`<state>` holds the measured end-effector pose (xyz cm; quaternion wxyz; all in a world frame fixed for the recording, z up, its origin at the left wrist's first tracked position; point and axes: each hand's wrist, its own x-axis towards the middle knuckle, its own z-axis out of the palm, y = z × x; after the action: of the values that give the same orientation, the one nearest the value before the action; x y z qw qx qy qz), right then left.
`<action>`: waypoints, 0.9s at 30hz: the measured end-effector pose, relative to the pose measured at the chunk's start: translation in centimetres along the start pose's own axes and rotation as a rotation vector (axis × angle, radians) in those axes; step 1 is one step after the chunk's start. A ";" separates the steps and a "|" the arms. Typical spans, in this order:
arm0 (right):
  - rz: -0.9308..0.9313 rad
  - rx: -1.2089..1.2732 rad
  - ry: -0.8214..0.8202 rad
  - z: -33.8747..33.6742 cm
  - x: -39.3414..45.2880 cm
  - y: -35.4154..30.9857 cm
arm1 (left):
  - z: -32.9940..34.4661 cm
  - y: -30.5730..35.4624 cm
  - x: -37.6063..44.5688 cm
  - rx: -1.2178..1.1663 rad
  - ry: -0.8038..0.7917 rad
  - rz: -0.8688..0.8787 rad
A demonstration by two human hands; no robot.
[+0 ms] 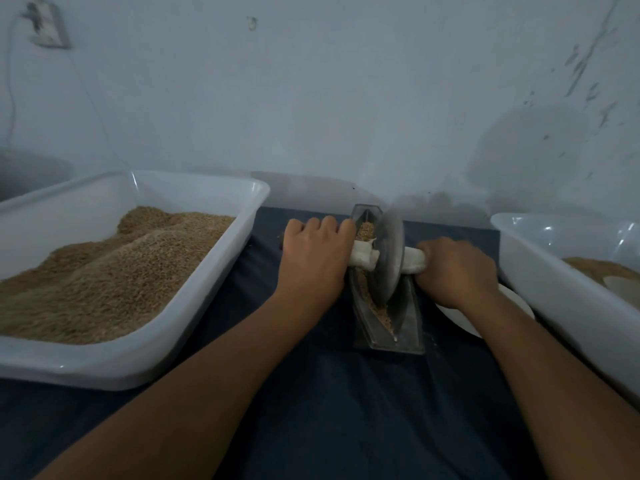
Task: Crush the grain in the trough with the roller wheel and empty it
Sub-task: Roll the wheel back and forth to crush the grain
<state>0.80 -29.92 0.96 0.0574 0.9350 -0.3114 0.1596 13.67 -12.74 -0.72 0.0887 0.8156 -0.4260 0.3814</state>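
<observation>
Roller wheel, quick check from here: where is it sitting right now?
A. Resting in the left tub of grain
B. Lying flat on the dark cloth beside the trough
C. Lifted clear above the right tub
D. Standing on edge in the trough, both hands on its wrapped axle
D: the roller wheel stands on edge in the trough, with the left hand and right hand gripping the wrapped axle on either side.

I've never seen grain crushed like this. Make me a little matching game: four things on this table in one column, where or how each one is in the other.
1. grey metal roller wheel
2. large white plastic tub on the left
3. white plastic tub on the right
4. flat white plate

a. heaped with brown grain
b. standing in the narrow metal trough
c. partly under the right forearm
d. little grain showing

Pairs: 1-b, 2-a, 3-d, 4-c
</observation>
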 end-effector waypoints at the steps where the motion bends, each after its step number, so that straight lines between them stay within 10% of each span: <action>1: 0.001 0.000 0.006 0.0 -0.1 0.0 | 0.0 0.0 0.0 0.000 0.005 -0.002; 27: 0.028 0.052 -0.108 0.2 2.7 0.3 | 2.2 -0.6 2.3 0.002 -0.047 -0.002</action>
<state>2.67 -31.73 1.69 0.0140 0.9390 -0.3228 0.1180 16.08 -14.84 -0.52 0.0782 0.8248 -0.4266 0.3628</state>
